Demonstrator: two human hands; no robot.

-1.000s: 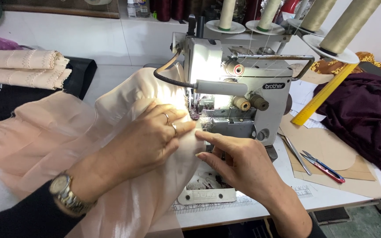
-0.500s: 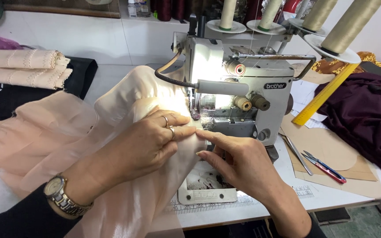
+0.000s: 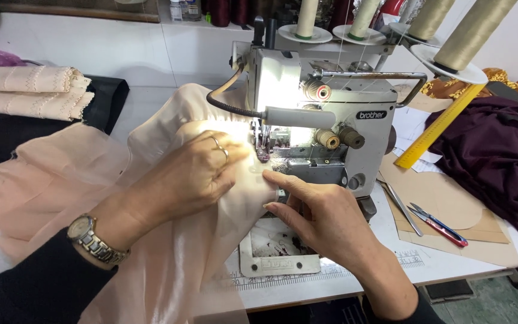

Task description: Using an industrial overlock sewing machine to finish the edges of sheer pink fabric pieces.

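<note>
1. Peach fabric [image 3: 169, 252] spread over the left half of the white table [image 3: 451, 270], with one edge pulled up to the needle area of the sewing machine [image 3: 325, 114].
2. Left hand [image 3: 193, 171] placed on top of the fabric, palm down, fingers curled and pressing a fold toward the presser foot [image 3: 263, 153]; ring on one finger, wristwatch [image 3: 91, 237] on the wrist.
3. Right hand [image 3: 319, 219] lying just right of the fabric edge, below the machine; fingers stretched, fingertips touching the cloth near the needle. Not closed around anything, only pressing and guiding.
4. Fabric therefore under the left hand and at the fingertips of the right hand, between both hands and the machine.
5. Further right on the table: brown paper pattern [image 3: 445, 210], small scissors [image 3: 439, 225], yellow ruler [image 3: 439, 129], dark red cloth [image 3: 499, 156].
6. At far left, folded beige fabric [image 3: 28, 90] stacked on something black.
7. Thread cones [image 3: 469, 33] standing above the machine.
</note>
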